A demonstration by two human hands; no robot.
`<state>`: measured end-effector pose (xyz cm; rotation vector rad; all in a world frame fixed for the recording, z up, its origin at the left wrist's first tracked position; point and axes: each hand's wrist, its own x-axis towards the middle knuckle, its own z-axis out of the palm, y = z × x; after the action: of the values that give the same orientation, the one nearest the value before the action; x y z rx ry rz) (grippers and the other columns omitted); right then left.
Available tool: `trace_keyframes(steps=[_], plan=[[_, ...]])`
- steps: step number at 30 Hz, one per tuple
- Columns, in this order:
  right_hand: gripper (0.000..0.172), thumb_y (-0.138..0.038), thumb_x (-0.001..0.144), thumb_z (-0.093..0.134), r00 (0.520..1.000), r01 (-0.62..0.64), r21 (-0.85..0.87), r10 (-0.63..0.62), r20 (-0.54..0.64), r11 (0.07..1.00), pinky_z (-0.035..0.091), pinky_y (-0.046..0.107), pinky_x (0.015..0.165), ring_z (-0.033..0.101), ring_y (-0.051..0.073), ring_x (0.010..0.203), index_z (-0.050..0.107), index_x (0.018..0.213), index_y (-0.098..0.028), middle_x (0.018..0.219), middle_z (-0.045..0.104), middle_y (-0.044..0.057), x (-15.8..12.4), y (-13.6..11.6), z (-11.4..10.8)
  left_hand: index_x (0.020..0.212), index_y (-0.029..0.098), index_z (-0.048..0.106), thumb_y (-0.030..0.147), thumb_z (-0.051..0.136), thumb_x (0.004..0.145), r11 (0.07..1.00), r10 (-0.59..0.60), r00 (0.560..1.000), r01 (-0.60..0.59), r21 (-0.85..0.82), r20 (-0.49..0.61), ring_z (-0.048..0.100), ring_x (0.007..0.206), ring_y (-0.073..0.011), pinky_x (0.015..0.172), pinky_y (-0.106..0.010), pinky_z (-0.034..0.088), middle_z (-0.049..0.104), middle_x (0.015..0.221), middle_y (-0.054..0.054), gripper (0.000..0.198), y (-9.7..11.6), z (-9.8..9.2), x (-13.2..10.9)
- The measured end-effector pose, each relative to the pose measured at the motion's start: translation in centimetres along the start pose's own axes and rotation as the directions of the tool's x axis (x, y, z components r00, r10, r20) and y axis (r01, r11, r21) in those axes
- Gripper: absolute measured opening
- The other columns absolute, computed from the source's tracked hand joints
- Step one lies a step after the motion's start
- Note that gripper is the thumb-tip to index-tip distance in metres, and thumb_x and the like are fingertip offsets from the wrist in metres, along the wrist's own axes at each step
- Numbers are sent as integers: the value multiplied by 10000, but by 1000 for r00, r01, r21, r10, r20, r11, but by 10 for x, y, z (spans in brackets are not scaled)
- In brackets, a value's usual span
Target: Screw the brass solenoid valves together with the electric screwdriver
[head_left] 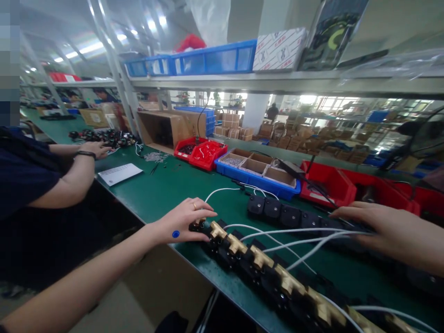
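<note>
My left hand (185, 221) has its thumb and fingers closed around the far end of a row of brass-and-black valves (262, 256) lying along the bench's near edge. Brass T-shaped fittings sit on top of black bodies. From this row, several white cables (298, 232) run to the right and come together at my right hand (388, 229), which has them between thumb and fingers. Its fingers reach over a second row, made of black square housings (272, 208), farther back. The palm hides part of that row and the cable ends.
Behind the rows stand a blue divided tray (258, 178) and red bins (328, 185) (208, 155). A white paper (120, 174) lies left, near a co-worker's arm (74, 178). A cardboard box (169, 129) stands at the back. Overhead runs a shelf (222, 82).
</note>
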<state>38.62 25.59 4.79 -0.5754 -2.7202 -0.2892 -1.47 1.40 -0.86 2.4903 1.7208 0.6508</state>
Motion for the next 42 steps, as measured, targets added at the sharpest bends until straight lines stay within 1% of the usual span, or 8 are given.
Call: trace_keyframes(steps=[4, 7, 11, 19, 27, 32, 37, 42], plan=[[352, -244, 909, 430, 985, 51, -120, -70, -160, 991, 604, 323, 664, 670, 192, 848, 627, 1198, -208, 1125, 633, 85, -9, -89, 3, 1344, 228, 520, 533, 716, 829, 993, 76, 997, -74, 91, -14, 560, 1081, -266, 916, -416, 457, 596, 1203, -116, 630, -7, 20, -3], [355, -299, 998, 333, 973, 91, -116, -113, -202, 989, 581, 308, 628, 630, 188, 824, 598, 1205, -186, 1027, 617, 80, -19, -164, 23, 1306, 195, 536, 575, 666, 850, 962, 185, 982, -175, 211, -30, 572, 929, -241, 800, -379, 477, 622, 1065, -100, 608, -12, 31, 3], [559, -386, 830, 703, 983, -16, -56, 5, -186, 998, 573, 367, 585, 606, 229, 784, 526, 1307, -154, 995, 587, 81, -18, -203, 58, 1226, 155, 560, 569, 561, 919, 892, 351, 931, -301, 339, -96, 544, 766, -208, 653, -321, 454, 621, 895, -67, 515, -15, 39, 15], [636, -292, 773, 809, 999, -34, -30, 35, 3, 999, 562, 339, 528, 613, 221, 809, 488, 1312, -187, 966, 567, 36, -6, -197, 55, 1117, 174, 578, 464, 508, 978, 871, 424, 887, -344, 351, -181, 521, 742, -183, 648, -279, 420, 600, 852, -50, 329, -13, 46, 26], [325, -301, 912, 645, 975, -37, 34, 29, 222, 999, 507, 371, 506, 613, 265, 809, 543, 1187, -160, 952, 569, 62, 6, -199, 54, 1058, 171, 583, 516, 519, 959, 885, 393, 906, -325, 332, -160, 493, 707, -182, 606, -281, 397, 594, 796, -33, 364, 7, 49, 25], [162, -235, 1008, 454, 938, -38, 85, 6, 348, 996, 361, 300, 537, 605, 248, 842, 557, 1123, -185, 969, 586, 68, 20, -192, 54, 1209, 197, 574, 488, 475, 989, 836, 419, 908, -379, 396, -16, 524, 737, -184, 566, -268, 363, 611, 808, -29, 378, 11, 42, 31], [210, -321, 1031, 450, 895, -131, 233, 14, 446, 964, 304, 260, 596, 585, 187, 813, 589, 1079, -171, 959, 601, 64, 43, -161, 53, 1132, 208, 654, 589, 459, 961, 976, 200, 965, -212, 56, 170, 566, 832, -187, 684, -255, 393, 638, 889, -50, 461, -1, 29, 62], [314, -378, 1040, 447, 849, -221, 519, -99, 519, 826, 439, 232, 670, 530, 108, 713, 601, 999, -108, 824, 571, 20, 64, -123, 72, 1046, 192, 722, 590, 575, 901, 951, 45, 927, 74, -299, 373, 600, 804, -173, 671, -218, 375, 687, 888, -33, 448, -17, 32, 97]])
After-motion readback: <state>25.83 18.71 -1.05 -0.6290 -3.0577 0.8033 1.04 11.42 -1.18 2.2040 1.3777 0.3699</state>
